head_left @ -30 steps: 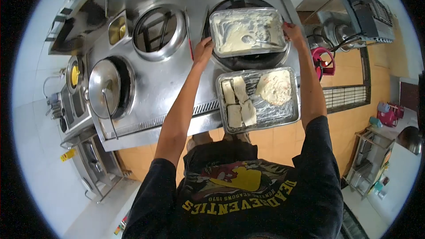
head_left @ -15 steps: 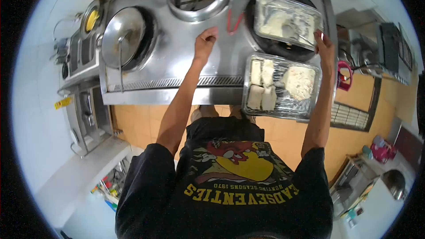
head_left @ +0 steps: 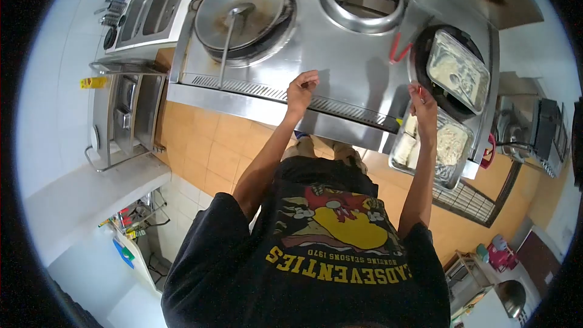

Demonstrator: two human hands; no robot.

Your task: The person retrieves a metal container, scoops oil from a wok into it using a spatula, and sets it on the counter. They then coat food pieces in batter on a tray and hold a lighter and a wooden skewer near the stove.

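Observation:
My left hand (head_left: 302,91) hovers over the front of the steel stove top (head_left: 328,54), its fingers loosely bent and apart, holding nothing I can see. My right hand (head_left: 424,108) is above the near edge of the stove, fingers drawn together; a small red spot shows at the fingertips, too small to name. Just beyond it, a metal tray (head_left: 484,98) of pale, creamy batter rests on a black burner. Partly behind my right forearm lies a second tray (head_left: 456,183) with pale rectangular slabs and a lumpy pale mass (head_left: 450,146).
A wok (head_left: 243,0) with a ladle (head_left: 229,39) across it sits on the left burner. An open ring burner (head_left: 361,0) is at the back. A red-handled tool (head_left: 398,51) lies near the right burner. Left stands a sink (head_left: 164,9).
My right hand has let go of the batter tray's edge and moved left, toward me. The camera view has turned toward the left, showing more of the wok and sink.

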